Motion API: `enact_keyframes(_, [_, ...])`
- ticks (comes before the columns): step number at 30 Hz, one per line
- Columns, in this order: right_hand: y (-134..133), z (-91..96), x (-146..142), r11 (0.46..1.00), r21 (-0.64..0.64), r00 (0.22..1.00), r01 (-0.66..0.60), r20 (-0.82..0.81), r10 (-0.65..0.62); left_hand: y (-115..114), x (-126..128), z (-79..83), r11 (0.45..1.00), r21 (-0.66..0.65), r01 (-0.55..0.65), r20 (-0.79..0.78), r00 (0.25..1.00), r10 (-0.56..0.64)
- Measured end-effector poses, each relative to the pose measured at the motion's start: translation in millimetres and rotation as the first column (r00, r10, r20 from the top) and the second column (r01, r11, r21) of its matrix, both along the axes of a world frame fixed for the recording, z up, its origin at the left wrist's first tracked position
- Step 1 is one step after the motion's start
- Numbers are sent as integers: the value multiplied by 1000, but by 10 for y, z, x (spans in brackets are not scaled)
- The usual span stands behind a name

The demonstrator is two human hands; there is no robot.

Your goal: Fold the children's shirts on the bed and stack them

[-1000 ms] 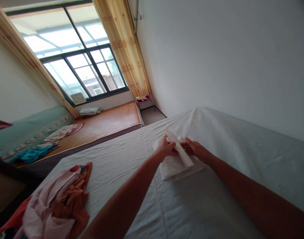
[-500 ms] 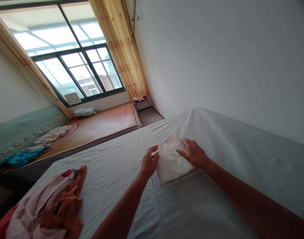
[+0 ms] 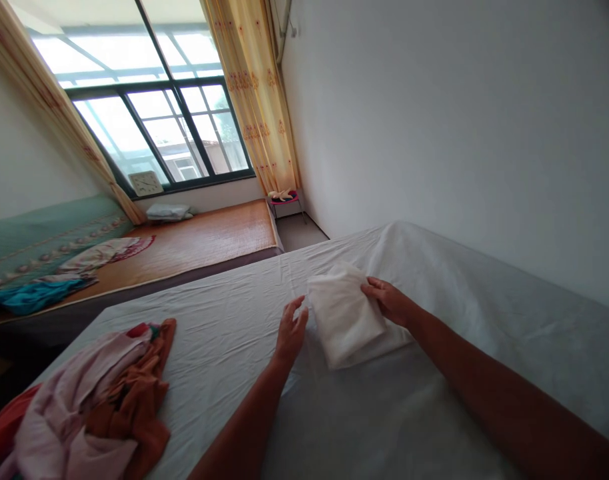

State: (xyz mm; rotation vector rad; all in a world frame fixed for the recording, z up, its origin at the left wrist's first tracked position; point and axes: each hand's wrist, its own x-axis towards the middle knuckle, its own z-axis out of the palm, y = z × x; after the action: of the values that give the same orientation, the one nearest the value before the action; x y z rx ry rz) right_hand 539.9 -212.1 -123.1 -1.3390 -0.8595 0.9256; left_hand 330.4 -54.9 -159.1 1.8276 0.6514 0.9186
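Observation:
A folded white cloth (image 3: 345, 317) lies on the white bed sheet (image 3: 224, 333) in the middle of the view. My left hand (image 3: 290, 331) rests open at the cloth's left edge, fingers stretched out and touching the sheet beside it. My right hand (image 3: 388, 300) lies on the cloth's right side, fingers flat against the fabric. Neither hand grips anything.
A pile of pink and orange clothes (image 3: 92, 403) sits at the bed's near left. Beyond the bed is a second bed with a bamboo mat (image 3: 199, 237) and loose clothes (image 3: 34, 297). A small stool (image 3: 284, 198) stands under the curtain by the window. A white wall runs along the right.
A second ago both hands pinched a strip of the white cloth above the bundle. The strip has since been laid down, and both hands have opened and moved to the cloth's sides.

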Motion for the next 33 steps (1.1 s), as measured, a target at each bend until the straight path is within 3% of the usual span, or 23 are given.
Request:
enact_keyframes(2, [-87,-117,119,986,-160,999,39,11,-38,3,7,-30,1000,-26,15,-8,1000,-15])
enact_keyframes(4, [-122,-208,215,947,-288,984,141,147,-102,-4,36,-74,998,-46,34,-11,999,-34])
enact_keyframes(7, [-42,-253,254,890,-297,881,346,428,-200,-31,81,-114,997,-48,65,-7,998,-65])
enact_keyframes(9, [52,-246,229,894,-221,831,390,503,-239,-54,86,-114,996,-24,86,-16,996,-87])
enact_keyframes(13, [121,-234,242,916,-3,815,402,457,-356,-81,57,-98,993,21,120,-38,992,-119])
enact_keyframes(21, [-206,-228,451,895,-289,935,338,210,-285,-76,78,-116,992,50,113,-78,991,-109])
enact_keyframes(27, [-197,-216,315,941,-200,859,274,490,-146,-172,57,-70,976,125,176,-97,982,-165])
enact_keyframes(30, [-201,-245,304,966,-195,919,172,384,-86,-197,46,-68,980,116,164,-107,983,-152])
enact_keyframes(33, [-248,-270,371,951,-261,944,165,322,-76,-192,34,-76,978,129,166,-124,981,-151])
